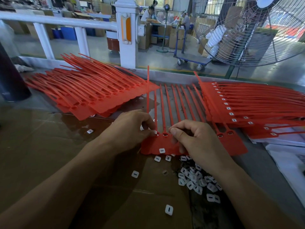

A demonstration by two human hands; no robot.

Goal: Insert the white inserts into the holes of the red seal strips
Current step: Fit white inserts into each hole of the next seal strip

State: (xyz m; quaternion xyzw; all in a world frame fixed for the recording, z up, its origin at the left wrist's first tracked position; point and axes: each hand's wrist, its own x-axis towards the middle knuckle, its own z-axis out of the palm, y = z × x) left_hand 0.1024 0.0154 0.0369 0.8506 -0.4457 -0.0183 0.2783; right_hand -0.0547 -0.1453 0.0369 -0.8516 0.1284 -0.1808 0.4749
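We see a flat sheet of joined red plastic seal strips (pixel 166 147) lying on the brown cardboard-covered worktop (pixel 49 146), its thin tails fanning away from us. The left hand (pixel 132 128) pinches a small white square insert (pixel 155 132) at a hole on the sheet's left. The right hand (pixel 194 138) is curled, thumb meeting forefinger; what it grips, we cannot tell. A heap of loose white inserts (pixel 194 179) lies just nearer. Stacks of red strips flank both sides: unfilled ones (pixel 85 90) left, filled ones (pixel 250 104) right.

Two bare forearms, no sleeves in view. Left hand (pixel 130 129) and right hand (pixel 196 138): no gloves, rings or watch; short nails.
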